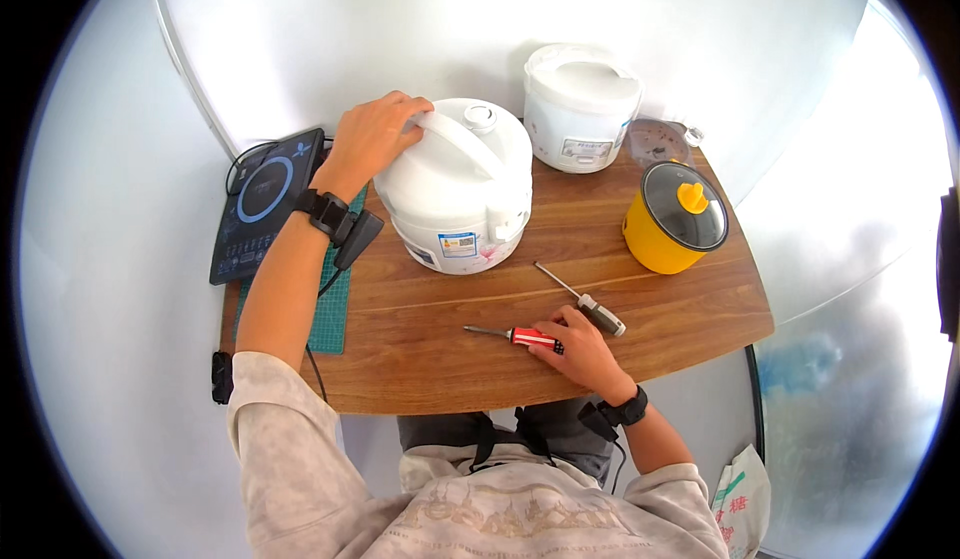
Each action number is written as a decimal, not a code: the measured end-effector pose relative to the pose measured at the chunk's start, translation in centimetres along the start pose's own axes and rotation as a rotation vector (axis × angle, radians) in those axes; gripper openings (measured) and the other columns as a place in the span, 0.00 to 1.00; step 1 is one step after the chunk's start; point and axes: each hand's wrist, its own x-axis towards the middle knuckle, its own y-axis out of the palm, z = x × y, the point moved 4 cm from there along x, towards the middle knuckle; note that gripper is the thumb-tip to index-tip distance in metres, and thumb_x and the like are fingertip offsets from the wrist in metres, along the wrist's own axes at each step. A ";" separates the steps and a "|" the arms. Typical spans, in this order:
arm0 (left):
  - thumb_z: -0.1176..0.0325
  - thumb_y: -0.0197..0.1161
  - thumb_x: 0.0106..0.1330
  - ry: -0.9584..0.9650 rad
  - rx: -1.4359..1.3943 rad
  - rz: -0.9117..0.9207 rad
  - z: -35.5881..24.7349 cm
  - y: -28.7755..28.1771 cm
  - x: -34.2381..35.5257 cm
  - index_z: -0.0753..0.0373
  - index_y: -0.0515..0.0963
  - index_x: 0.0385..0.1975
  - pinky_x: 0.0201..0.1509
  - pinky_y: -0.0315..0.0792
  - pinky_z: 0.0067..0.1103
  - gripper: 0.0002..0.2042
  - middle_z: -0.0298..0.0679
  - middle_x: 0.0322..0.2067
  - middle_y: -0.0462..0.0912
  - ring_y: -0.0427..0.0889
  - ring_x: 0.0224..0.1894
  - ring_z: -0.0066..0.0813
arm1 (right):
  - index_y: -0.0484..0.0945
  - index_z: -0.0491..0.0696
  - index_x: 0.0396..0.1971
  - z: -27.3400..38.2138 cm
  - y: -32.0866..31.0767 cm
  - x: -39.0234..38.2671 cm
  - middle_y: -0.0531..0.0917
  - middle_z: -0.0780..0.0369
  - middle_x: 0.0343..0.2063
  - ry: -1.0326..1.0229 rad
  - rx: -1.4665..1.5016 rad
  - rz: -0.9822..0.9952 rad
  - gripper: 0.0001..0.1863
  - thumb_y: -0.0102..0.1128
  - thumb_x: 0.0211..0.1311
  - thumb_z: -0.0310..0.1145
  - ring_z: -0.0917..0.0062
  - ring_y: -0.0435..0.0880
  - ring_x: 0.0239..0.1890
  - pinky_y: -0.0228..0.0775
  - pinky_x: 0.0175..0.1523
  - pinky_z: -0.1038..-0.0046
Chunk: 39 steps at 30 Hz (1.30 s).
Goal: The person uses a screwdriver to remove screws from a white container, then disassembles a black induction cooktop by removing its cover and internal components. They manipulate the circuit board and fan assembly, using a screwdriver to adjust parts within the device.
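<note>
— Left side, the left hand (375, 134) curls over the arched white plastic handle (462, 147) of a rounded white rice cooker (435, 194) on the brown wooden tabletop (420, 364)!
— And rightward, a red, white-striped screwdriver (524, 336) lies gripped by the right hand (582, 351), a grey-handled metal screwdriver (602, 315) just beside!

White rice cooker (440, 187), upright, red screwdriver (524, 336), lying

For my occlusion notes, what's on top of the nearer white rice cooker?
Over its lid arches a white handle, with a round vent behind it. The left grip covers part of the handle; the lid hides the interior.
</note>
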 end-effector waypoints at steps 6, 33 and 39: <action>0.61 0.66 0.65 -0.052 -0.052 -0.009 -0.2 -0.6 0.2 0.49 0.83 0.52 0.48 0.81 0.33 0.15 0.35 0.45 0.87 0.86 0.45 0.39 | 0.86 0.45 0.47 0.0 -0.2 0.0 0.78 0.56 0.40 -0.006 0.002 -0.003 0.18 0.72 0.60 0.37 0.62 0.80 0.45 0.76 0.50 0.65; 0.34 0.61 0.65 -0.757 -0.582 0.415 2.1 -0.6 -5.2 0.72 0.60 0.63 0.27 0.84 0.28 0.44 0.62 0.51 0.79 0.88 0.45 0.44 | 0.80 0.47 0.50 1.6 -1.2 0.4 0.79 0.55 0.48 -0.118 -0.292 -0.022 0.18 0.69 0.61 0.33 0.58 0.80 0.50 0.74 0.57 0.60; 0.42 0.62 0.68 -0.705 -1.055 0.344 3.6 -0.7 -10.0 0.69 0.56 0.73 0.41 0.86 0.31 0.44 0.63 0.62 0.72 0.87 0.49 0.45 | 0.79 0.47 0.52 4.8 -4.3 3.4 0.79 0.54 0.51 -0.208 -0.300 -0.080 0.19 0.67 0.61 0.30 0.56 0.80 0.55 0.74 0.59 0.59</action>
